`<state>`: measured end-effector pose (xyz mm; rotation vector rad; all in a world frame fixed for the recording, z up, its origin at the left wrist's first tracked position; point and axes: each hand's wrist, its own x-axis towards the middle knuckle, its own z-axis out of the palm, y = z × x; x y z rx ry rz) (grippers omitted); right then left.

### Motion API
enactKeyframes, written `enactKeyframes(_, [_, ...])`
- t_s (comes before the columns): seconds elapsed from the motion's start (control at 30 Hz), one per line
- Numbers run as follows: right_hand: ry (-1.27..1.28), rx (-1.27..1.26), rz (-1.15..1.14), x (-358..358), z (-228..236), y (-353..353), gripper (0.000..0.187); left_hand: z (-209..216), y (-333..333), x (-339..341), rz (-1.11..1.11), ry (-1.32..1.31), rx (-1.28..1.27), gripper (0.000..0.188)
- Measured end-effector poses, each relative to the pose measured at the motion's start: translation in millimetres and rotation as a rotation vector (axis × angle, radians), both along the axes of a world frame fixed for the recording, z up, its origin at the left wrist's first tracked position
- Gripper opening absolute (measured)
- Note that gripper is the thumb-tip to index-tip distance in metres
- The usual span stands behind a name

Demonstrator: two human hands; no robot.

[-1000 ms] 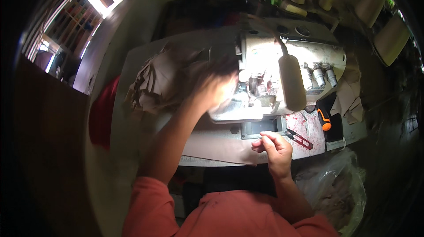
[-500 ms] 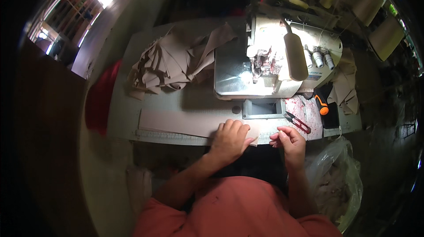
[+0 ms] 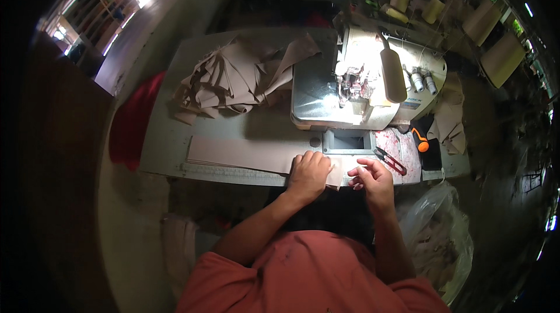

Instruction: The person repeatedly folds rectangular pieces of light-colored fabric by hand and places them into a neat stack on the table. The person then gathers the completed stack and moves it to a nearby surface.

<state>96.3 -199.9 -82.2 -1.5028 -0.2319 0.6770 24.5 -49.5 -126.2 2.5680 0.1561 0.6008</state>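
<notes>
A long beige fabric strip point(image 3: 239, 154) lies along the near edge of the sewing table point(image 3: 169, 144). My left hand point(image 3: 308, 174) presses flat on its right end. My right hand point(image 3: 371, 178) pinches the same end of the strip at the table's front edge, just below the sewing machine point(image 3: 361, 88). A pair of red-handled snips point(image 3: 392, 161) lies a little to the right of my right hand.
A heap of beige fabric pieces point(image 3: 233, 80) sits at the table's back left. An orange-and-black tool point(image 3: 420, 140) and more cloth point(image 3: 450, 120) lie right of the machine. Thread cones point(image 3: 434, 9) stand behind it. A plastic bag point(image 3: 440, 237) hangs at lower right; red cloth point(image 3: 131, 120) at left.
My left hand came back from the fabric heap by the machine to the table's front edge. A long beige strip now lies along that edge under both hands.
</notes>
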Motion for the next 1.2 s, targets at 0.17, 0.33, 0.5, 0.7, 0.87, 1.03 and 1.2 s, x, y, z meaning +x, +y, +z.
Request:
enactKeyframes(0.17, [-0.065, -0.091, 0.122, 1, 4, 25, 0.019, -3, 15, -2, -0.089, -0.238, -0.525, 0.007])
enactKeyframes(0.33, [-0.069, 0.045, 0.163, 1, -3, 49, 0.015, -2, 13, -10, -0.039, -0.195, -0.751, 0.010])
enactKeyframes(0.5, [-0.132, -0.205, 0.139, 4, -8, 29, 0.018, -3, 11, -12, -0.052, -0.198, -0.806, 0.010])
enactKeyframes(0.7, [-0.208, -0.058, -0.094, 3, -16, 33, 0.017, -6, 13, -12, -0.050, -0.179, -0.783, 0.010])
enactKeyframes(0.87, [0.180, -0.035, 0.299, -2, -19, 51, 0.014, 7, 37, -32, 0.116, -0.209, -0.564, 0.015])
enactKeyframes(1.03, [0.025, -0.126, 0.238, -3, -18, 65, 0.019, -1, 108, -86, 0.489, 0.107, 0.309, 0.040])
enactKeyframes(1.2, [-0.577, -0.243, 0.235, -4, 13, 78, 0.019, 26, 75, -96, 0.397, -0.142, -0.022, 0.025])
